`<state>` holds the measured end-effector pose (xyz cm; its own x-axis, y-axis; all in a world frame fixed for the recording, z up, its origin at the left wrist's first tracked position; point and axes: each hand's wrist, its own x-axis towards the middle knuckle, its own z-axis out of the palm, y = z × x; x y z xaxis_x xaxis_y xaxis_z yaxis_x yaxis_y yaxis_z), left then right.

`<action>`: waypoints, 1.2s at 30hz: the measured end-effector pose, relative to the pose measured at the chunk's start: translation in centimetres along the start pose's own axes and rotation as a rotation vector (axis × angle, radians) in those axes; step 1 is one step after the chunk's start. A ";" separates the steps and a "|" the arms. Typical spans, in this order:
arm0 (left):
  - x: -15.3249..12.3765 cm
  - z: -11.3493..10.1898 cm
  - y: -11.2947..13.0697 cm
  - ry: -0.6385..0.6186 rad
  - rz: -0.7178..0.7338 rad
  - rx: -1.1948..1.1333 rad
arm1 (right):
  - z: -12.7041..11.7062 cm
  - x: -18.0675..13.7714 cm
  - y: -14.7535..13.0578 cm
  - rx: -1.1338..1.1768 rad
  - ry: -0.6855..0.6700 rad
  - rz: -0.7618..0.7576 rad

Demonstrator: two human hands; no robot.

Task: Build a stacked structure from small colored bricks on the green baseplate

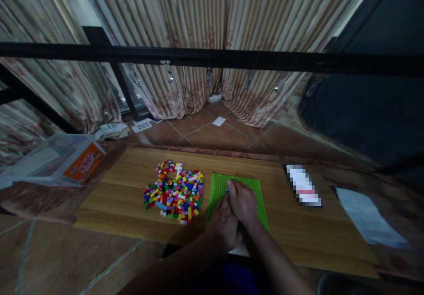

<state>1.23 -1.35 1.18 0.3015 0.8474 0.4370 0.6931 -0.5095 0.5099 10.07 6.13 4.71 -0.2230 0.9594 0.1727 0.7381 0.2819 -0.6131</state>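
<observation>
A green studded baseplate (218,189) lies on a low wooden board (132,184). Both my hands rest on the plate, close together. My right hand (243,202) has its fingers curled and pressed down near the plate's upper middle, where a small blue brick (227,192) peeks out at its fingertips. My left hand (223,224) sits just below and left of it with fingers closed, touching the right hand. A heap of small multicoloured bricks (174,191) lies left of the plate.
A clear plastic box with an orange label (82,160) stands at the left. A phone-like object (303,184) and a white sheet (367,217) lie at the right. A black bar (212,58) crosses above; curtains hang behind on tiled floor.
</observation>
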 end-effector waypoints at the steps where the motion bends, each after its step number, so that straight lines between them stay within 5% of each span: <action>1: 0.0 0.0 0.1 -0.013 -0.013 0.007 | 0.0 0.0 0.1 0.039 -0.001 0.015; 4: 0.0 -0.1 0.3 -0.077 -0.079 0.040 | -0.1 0.3 0.6 0.281 0.013 0.093; 9: 0.2 -0.6 0.8 -0.139 -0.149 0.078 | -0.6 0.1 2.0 0.662 0.220 0.237; 18: 0.0 -0.9 0.6 -0.087 -0.122 0.026 | 0.0 -3.1 5.1 0.396 0.295 0.065; 26: -1.1 -1.6 0.6 0.214 0.007 0.001 | 0.1 -3.5 5.8 0.480 0.300 0.154; 36: -6.0 -6.8 0.2 0.237 -0.242 0.104 | 0.2 -3.7 6.2 0.461 0.281 0.178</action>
<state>-4.93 -7.58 3.74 -0.0320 0.8772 0.4790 0.7926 -0.2697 0.5469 15.32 4.34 0.16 0.1036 0.9751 0.1959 0.3799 0.1432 -0.9139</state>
